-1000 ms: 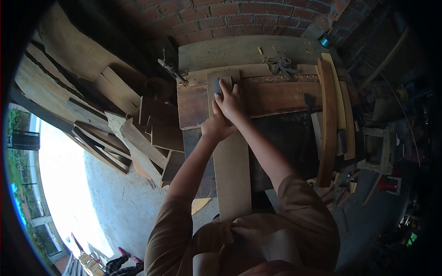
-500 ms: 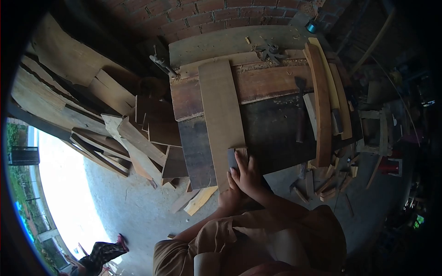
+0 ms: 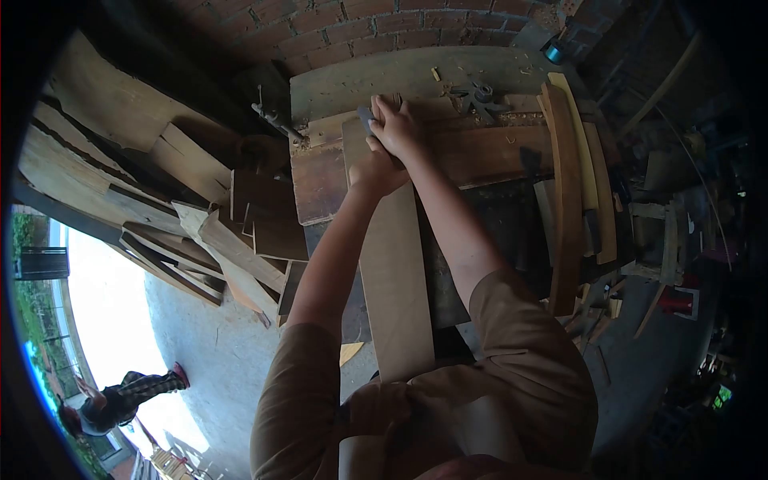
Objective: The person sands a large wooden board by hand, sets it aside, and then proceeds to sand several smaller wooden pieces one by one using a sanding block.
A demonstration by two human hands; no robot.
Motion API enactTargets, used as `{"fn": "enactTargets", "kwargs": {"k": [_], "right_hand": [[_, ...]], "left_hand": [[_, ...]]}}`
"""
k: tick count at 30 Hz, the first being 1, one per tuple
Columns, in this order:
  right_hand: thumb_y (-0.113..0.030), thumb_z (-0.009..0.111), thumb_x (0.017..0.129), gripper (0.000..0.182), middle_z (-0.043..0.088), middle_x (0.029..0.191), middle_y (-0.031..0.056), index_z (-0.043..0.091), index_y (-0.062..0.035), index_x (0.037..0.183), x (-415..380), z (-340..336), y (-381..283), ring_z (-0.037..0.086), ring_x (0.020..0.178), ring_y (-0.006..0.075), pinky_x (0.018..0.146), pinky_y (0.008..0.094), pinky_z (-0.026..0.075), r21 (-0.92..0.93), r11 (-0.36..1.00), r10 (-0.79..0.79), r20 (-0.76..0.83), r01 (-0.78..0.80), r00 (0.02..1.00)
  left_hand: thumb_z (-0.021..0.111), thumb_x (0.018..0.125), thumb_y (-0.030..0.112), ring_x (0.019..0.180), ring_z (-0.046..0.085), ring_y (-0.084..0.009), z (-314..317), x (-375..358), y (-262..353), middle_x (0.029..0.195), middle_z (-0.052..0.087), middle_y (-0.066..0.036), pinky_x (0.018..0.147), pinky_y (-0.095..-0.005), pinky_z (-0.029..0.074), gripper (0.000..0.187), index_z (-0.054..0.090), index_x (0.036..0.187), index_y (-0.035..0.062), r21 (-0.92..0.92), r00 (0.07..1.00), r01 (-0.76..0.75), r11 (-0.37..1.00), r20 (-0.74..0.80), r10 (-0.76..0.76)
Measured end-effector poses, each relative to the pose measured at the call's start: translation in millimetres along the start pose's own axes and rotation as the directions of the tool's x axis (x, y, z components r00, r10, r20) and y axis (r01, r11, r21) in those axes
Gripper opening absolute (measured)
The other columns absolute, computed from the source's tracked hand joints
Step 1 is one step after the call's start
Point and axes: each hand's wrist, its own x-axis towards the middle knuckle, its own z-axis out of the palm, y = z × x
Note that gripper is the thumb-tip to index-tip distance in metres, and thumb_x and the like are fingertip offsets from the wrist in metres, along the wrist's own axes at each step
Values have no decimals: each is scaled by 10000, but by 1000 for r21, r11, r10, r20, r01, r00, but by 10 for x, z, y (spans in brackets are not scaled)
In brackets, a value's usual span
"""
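Note:
A long flat board (image 3: 396, 296) lies lengthwise across the workbench (image 3: 328, 190), its near end reaching my body. My right hand (image 3: 396, 130) is closed over a small grey-edged block (image 3: 366, 118), which looks like a sanding block, on the far part of the board. Just behind it, my left hand (image 3: 376, 170) is closed at the block's near end, thumb pointing forward. Both arms are stretched out. Most of the block is hidden under my fingers.
Curved wooden pieces (image 3: 562, 200) lie along the bench's right side, near a dark hammer-like tool (image 3: 530, 164). A metal star-shaped part (image 3: 482, 102) sits at the back. Planks (image 3: 196, 160) lean at left. Another person (image 3: 120, 400) is at lower left.
Both hands have pushed the block away from my body, from the board's near part to its far end. The board's near end now shows closer to me. The other person has shifted left.

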Motion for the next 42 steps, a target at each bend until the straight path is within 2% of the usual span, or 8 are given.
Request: {"fn": "enactTargets", "kwargs": {"k": [5, 7, 14, 19, 25, 32, 39, 42], "right_hand": [[-336, 555, 808, 504, 434, 1089, 246, 417, -251, 1285, -564, -170, 30, 513, 955, 404, 790, 448, 449, -31, 998, 64, 62, -62, 996], [-319, 562, 800, 507, 444, 1045, 232, 423, -247, 1282, -1163, -50, 144, 516, 890, 400, 745, 441, 456, -124, 989, -86, -83, 76, 993], [-367, 643, 740, 645, 421, 1050, 269, 392, -223, 1316, -3507, -424, -93, 509, 873, 406, 725, 433, 460, -137, 989, -47, 18, 49, 999], [-365, 679, 707, 680, 423, 1016, 251, 403, -219, 1311, -3219, -426, -102, 499, 850, 396, 709, 432, 452, -92, 996, 3, 87, 5, 996], [-362, 639, 742, 629, 448, 992, 236, 380, -316, 1314, -1609, -252, -38, 513, 844, 382, 728, 441, 457, -47, 998, 34, 40, -32, 999], [-418, 577, 782, 609, 353, 1249, 305, 343, -306, 1333, -74, -125, -69, 463, 1078, 436, 865, 420, 429, -77, 995, 72, 124, -62, 990], [-382, 620, 761, 616, 429, 1012, 261, 384, -263, 1317, -1838, -151, 101, 505, 876, 418, 739, 433, 452, -136, 987, -88, -45, 81, 995], [-345, 633, 749, 659, 425, 989, 253, 358, -235, 1338, -2997, -354, 5, 493, 843, 408, 704, 439, 443, -132, 990, -56, 29, 59, 998]], "left_hand": [[599, 628, 636, 783, 640, -329, 133, -566, 137, 864, 633, -216, 633, -403, 517, 1162, 67, 1314, -137, -25, 999, 37, 999, 35, -36], [598, 627, 637, 726, 647, -321, 302, -1127, 158, 827, 633, -220, 583, -397, 517, 1180, 41, 1315, -143, -54, 993, 43, 998, 111, -37], [604, 576, 709, 452, 598, -237, 1370, -3200, -131, 635, 605, -192, 395, -351, 467, 1281, 47, 1289, -198, -193, 976, -56, 980, 196, 95], [595, 565, 720, 435, 589, -234, 1277, -2960, -91, 597, 597, -166, 385, -347, 463, 1289, 55, 1287, -203, -104, 977, -63, 993, 197, 82], [611, 594, 646, 591, 637, -291, 608, -1469, -2, 695, 629, -172, 501, -377, 510, 1233, -2, 1321, -140, -84, 991, -24, 996, 130, 35], [565, 657, 621, 743, 641, -329, 83, -103, 18, 820, 642, -191, 620, -418, 512, 1138, 30, 1328, -126, -36, 999, 3, 999, -48, -5], [583, 643, 607, 619, 641, -294, 611, -1695, 69, 701, 631, -177, 531, -381, 516, 1167, -12, 1329, -126, -67, 991, 1, 998, 133, 7], [615, 622, 558, 514, 621, -248, 1038, -2723, 16, 637, 620, -142, 446, -364, 496, 1161, 6, 1328, -134, -123, 982, -33, 992, 178, 55]]}}
